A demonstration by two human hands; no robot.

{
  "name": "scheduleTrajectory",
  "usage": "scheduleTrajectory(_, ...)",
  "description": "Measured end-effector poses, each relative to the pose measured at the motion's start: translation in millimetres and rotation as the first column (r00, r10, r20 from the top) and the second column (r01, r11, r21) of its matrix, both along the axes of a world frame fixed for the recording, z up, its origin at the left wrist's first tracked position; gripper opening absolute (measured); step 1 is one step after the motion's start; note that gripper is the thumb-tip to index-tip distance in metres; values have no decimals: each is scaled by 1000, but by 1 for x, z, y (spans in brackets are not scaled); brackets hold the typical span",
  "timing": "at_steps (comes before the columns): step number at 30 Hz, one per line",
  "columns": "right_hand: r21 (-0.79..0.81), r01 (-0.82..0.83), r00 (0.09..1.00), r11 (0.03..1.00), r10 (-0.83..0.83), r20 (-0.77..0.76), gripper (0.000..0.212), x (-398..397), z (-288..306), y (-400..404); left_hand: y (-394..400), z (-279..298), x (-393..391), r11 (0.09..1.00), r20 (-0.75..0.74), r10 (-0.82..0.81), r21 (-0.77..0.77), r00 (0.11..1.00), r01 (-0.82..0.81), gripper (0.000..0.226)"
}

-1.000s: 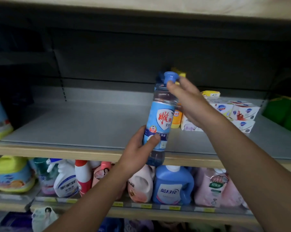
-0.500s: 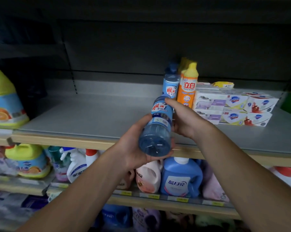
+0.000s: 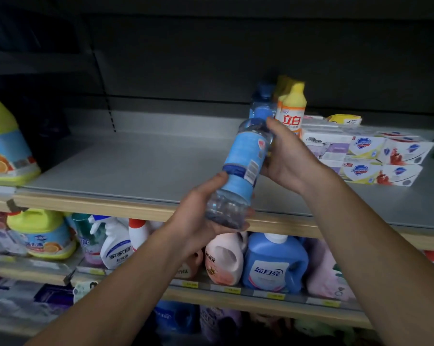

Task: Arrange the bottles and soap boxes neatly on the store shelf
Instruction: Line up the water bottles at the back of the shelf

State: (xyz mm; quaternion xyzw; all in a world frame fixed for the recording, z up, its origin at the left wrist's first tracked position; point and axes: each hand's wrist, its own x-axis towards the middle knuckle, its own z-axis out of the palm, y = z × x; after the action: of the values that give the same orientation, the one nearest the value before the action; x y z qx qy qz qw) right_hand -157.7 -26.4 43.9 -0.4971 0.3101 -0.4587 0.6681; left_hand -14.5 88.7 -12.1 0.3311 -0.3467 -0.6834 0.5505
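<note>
Both hands hold one clear blue-labelled bottle [image 3: 243, 166] tilted in the air over the front edge of the grey shelf [image 3: 136, 166], its neck leaning away toward the back and right, its base toward the person. The left hand [image 3: 201, 228] cups the base from below, thumb curled up against the lower label; the right hand [image 3: 288, 158] wraps the shoulder and neck from the right side, fingers curled round it. The cap end is hidden behind the right hand's fingers. Just behind, near the back of the shelf, stand another blue-capped bottle [image 3: 261, 103] and a yellow-capped orange bottle [image 3: 292, 113], side by side; right of them lie stacked soap boxes [image 3: 375, 156], with a small yellow packet [image 3: 344, 119] on top. The held bottle looks like thin, stiff plastic filled with clear liquid, so it is probably moderately heavy for its size and smooth where the glossy label wraps it; a squeeze at mid-body may dent it. The firmer places to hold are likely the ribbed base and the shoulder, as now. Stood upright it is tall and narrow, so it could tip against its neighbours if set down carelessly.
</note>
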Motion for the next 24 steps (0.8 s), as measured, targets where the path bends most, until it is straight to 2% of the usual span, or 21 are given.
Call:
scheduleTrajectory(3, 78, -181, 963, 980, 160, 216, 39, -2, -12, -4, 0, -1, 6, 972, -282, -214, 33, 935, 232, 55)
scheduleTrajectory(4, 81, -190, 958, 978, 166, 236, 36, -1, -15, -4, -2, -3, 8, 963, -324, -245, 26, 914, 267, 58)
scheduleTrajectory(6, 67, -160, 962, 985, 140, 236, 29, 3, -16, -4, -6, -6, 11, 956, -307, -274, 17, 911, 293, 64)
scheduleTrajectory(8, 4, -85, 981, 996, 83, 178, 21, 3, -11, -4, -12, -7, 12, 970, -173, -233, 23, 957, 240, 61)
scheduleTrajectory(9, -44, -47, 991, 998, 52, 125, 18, 2, -8, -4, -14, -7, 11, 986, -82, -161, 18, 983, 163, 54)
scheduleTrajectory(11, -185, 39, 996, 982, -52, -67, 20, 3, 0, -4, -19, -8, 6, 994, 142, 85, -80, 986, -74, 38)
scheduleTrajectory(12, -264, 85, 977, 961, -132, -165, 28, 5, 3, -3, -21, -9, 2, 965, 289, 233, -188, 929, -183, 30)
scheduleTrajectory(13, -333, 129, 948, 934, -215, -236, 38, 8, 7, -1, -22, -9, -1, 919, 424, 362, -313, 830, -241, 26)
scheduleTrajectory(15, -450, 220, 876, 865, -378, -299, 53, 16, 13, 3, -27, -14, -7, 824, 532, 541, -490, 652, -283, 34)
scheduleTrajectory(16, -496, 242, 849, 834, -430, -308, 56, 18, 16, 4, -29, -15, -9, 798, 512, 579, -516, 634, -312, 35)
scheduleTrajectory(17, -520, 236, 837, 821, -444, -319, 54, 18, 18, 3, -30, -15, -10, 798, 452, 573, -499, 684, -338, 35)
scheduleTrajectory(19, -434, 169, 894, 885, -323, -311, 43, 15, 20, 0, -32, -14, -9, 892, 220, 390, -331, 894, -308, 36)
scheduleTrajectory(20, -326, 95, 946, 941, -188, -265, 35, 12, 20, -3, -32, -13, -6, 950, 59, 228, -231, 972, -209, 42)
scheduleTrajectory(21, -221, 10, 979, 975, -55, -198, 28, 9, 19, -4, -30, -12, -3, 984, -74, 49, -165, 996, -61, 51)
scheduleTrajectory(22, -150, -63, 989, 987, 42, -140, 25, 8, 19, -5, -29, -12, 2, 985, -170, -117, -144, 978, 93, 59)
scheduleTrajectory(24, -117, -118, 990, 986, 108, -88, 28, 9, 17, -6, -29, -12, 10, 936, -287, -342, -185, 895, 298, 70)
